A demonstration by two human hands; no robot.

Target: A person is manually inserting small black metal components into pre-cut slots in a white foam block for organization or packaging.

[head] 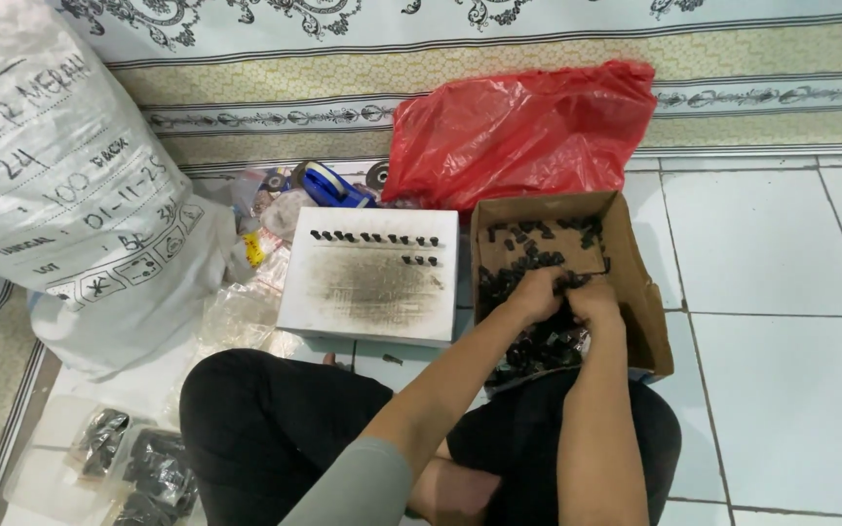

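Two rows of small black parts (374,238) stand on the white board (370,278). Right of it, both hands, left hand (536,294) and right hand (593,302), dig curled fingers into loose black parts (523,255) in the cardboard box (635,263); whether they pinch any cannot be told. These pieces look light, rigid, easily pinched singly.

Small black plastic parts (528,346) lie heaped loose in the open cardboard box (635,263), right under and around both hands.
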